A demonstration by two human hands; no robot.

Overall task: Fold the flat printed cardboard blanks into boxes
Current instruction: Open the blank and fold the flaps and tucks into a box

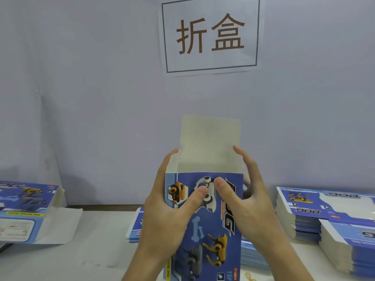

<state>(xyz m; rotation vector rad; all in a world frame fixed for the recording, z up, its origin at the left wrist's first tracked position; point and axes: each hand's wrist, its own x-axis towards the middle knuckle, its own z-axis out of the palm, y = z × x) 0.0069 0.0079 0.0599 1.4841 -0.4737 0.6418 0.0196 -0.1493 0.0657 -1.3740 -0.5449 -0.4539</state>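
Observation:
A blue printed box (pixel 213 230) with robot-dog pictures stands upright in front of me, opened into a tube, its plain top flap (pixel 210 138) sticking up. My left hand (pixel 168 209) grips its left side, thumb on the printed front. My right hand (pixel 243 205) holds its right side, thumb on the front, fingers up by the top right edge. Stacks of flat blanks (pixel 300 216) lie at the right, and another stack (pixel 135 226) lies behind the box.
A folded box (pixel 26 211) lies on its side at the left of the white table (pixel 97 250). A further stack of blanks (pixel 349 246) sits at the near right. A paper sign (pixel 209 33) hangs on the wall. A yellow rubber band (pixel 250 277) lies near the front edge.

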